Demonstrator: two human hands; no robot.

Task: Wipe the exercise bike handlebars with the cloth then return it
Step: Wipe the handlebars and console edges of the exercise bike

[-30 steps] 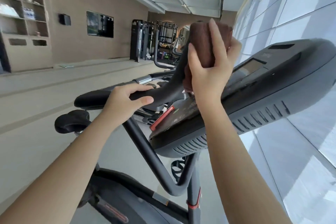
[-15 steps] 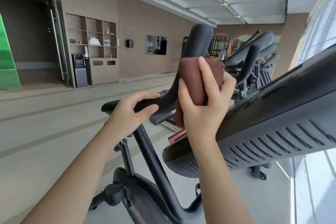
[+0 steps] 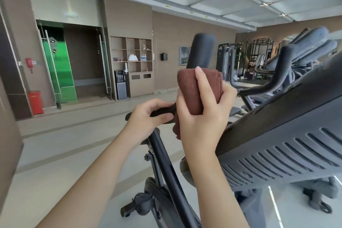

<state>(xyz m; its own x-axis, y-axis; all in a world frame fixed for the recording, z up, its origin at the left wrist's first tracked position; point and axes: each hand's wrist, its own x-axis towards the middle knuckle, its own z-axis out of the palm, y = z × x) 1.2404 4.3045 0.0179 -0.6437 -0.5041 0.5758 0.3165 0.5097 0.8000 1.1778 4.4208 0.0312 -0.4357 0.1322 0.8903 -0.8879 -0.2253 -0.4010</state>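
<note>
A brown cloth (image 3: 190, 89) is wrapped around the upright black handlebar grip (image 3: 201, 50) of the exercise bike, and my right hand (image 3: 201, 114) is closed around the cloth and the bar under it. The grip's rounded top sticks out above the cloth. My left hand (image 3: 146, 116) grips the lower, level part of the same handlebar (image 3: 162, 112), just left of the cloth. The bike's black frame post (image 3: 166, 168) runs down between my forearms.
The bike's dark console housing (image 3: 288, 146) with vent slots fills the right side, close to my right forearm. Further handlebars and machines (image 3: 299, 55) stand behind it. A shelf unit (image 3: 131, 55) and glass door (image 3: 59, 65) line the far wall across open floor.
My view has tilted up and levelled, showing more of the room. The cloth and my right hand have slid down the upright grip, baring more of its top. My left hand keeps its hold.
</note>
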